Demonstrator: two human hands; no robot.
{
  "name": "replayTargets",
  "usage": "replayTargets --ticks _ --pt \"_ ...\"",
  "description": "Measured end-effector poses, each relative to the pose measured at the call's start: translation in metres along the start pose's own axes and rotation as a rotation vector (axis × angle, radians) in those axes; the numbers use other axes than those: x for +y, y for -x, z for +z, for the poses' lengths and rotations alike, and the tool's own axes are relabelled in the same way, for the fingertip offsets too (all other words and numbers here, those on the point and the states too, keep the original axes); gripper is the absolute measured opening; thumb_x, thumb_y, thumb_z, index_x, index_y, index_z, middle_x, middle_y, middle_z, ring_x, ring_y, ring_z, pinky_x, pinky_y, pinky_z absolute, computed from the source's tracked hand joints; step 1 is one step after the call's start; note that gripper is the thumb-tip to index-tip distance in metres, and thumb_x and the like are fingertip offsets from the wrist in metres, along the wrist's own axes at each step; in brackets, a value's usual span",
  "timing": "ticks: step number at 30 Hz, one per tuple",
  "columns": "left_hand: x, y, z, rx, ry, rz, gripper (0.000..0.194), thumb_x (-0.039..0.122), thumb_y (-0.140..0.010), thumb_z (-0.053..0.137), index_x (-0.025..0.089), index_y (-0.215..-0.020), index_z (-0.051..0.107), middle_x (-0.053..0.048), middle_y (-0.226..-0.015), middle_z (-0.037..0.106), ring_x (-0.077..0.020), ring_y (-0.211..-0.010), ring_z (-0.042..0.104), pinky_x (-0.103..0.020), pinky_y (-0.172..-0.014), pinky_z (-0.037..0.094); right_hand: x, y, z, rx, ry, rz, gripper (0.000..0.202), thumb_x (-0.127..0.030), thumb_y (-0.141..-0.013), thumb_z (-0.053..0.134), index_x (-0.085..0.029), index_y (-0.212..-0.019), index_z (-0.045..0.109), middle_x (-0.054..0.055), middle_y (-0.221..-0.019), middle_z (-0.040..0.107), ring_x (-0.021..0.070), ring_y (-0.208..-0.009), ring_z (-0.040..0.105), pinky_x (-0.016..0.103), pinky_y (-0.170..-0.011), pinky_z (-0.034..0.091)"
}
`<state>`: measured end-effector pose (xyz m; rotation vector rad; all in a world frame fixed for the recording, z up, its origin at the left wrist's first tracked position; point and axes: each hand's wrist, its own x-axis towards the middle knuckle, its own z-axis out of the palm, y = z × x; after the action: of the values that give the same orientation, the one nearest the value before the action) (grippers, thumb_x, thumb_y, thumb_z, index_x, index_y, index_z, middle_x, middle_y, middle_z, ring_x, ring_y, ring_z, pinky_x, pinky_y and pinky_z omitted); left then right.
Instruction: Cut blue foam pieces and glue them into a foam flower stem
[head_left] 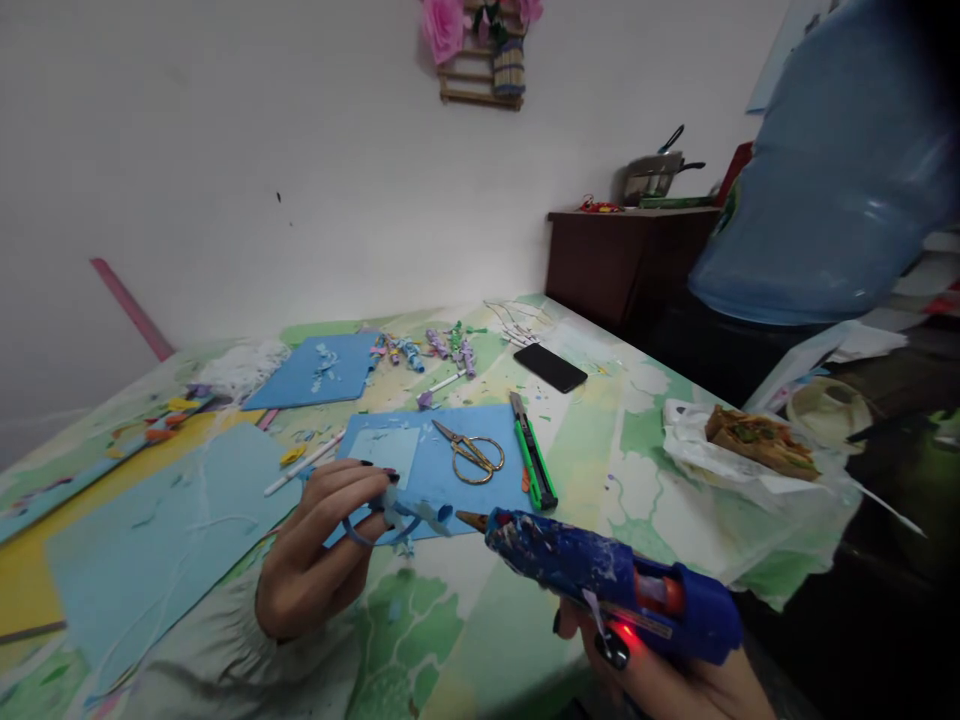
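My left hand [326,545] pinches a blue foam piece [424,512] with curled ends and a loop hanging by the fingers. In my right hand [652,665] is a blue hot glue gun [600,565], its grip wrapped by my fingers and a red light glowing on its side. The gun's nozzle points left, close beside the foam piece; I cannot tell if they touch. Under and behind them lies a blue foam sheet [480,495], bearing gold-handled scissors [471,455] and a lighter blue square [386,450]. A green utility knife [534,455] rests across its right edge.
A black phone [550,367] lies farther back. Several curled foam pieces [409,352] sit near another blue sheet [319,370]. A light blue sheet [172,530] spreads at left. Wrapped food [761,440] stands at the right edge, below a large water bottle [832,170].
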<state>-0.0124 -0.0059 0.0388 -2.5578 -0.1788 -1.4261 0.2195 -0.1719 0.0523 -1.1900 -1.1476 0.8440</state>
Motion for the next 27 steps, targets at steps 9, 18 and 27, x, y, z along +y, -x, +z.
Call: replayTargets --ticks 9,18,27 --pt "0.006 0.002 0.002 0.018 0.024 -0.139 0.038 -0.002 -0.072 0.056 0.017 -0.105 0.058 -0.010 -0.098 0.063 -0.0258 -0.093 0.061 -0.044 -0.079 0.052 0.003 -0.009 0.002 -0.025 0.210 -0.143 0.032 -0.047 -0.076 0.057 -0.020 -0.058 0.057 0.000 -0.050 0.050 0.0105 -0.042 0.043 0.021 -0.041 0.040" --pt "0.008 -0.002 -0.001 -0.019 0.027 -0.170 0.042 -0.001 -0.075 0.053 0.016 -0.113 0.054 -0.011 -0.096 0.062 -0.0240 -0.093 0.060 -0.043 -0.081 0.050 -0.003 -0.009 0.004 0.025 0.323 -0.250 0.023 -0.037 -0.079 0.055 -0.021 -0.062 0.058 0.001 -0.052 0.053 0.0123 -0.045 0.046 0.021 -0.044 0.040" --pt "0.008 -0.006 -0.002 -0.037 -0.010 -0.087 0.035 -0.002 -0.072 0.054 0.017 -0.101 0.058 -0.010 -0.099 0.060 -0.0242 -0.095 0.059 -0.044 -0.081 0.050 -0.006 -0.011 -0.001 -0.010 0.380 -0.258 0.014 -0.031 -0.076 0.057 -0.023 -0.064 0.061 0.001 -0.054 0.055 0.0131 -0.045 0.048 0.022 -0.044 0.040"
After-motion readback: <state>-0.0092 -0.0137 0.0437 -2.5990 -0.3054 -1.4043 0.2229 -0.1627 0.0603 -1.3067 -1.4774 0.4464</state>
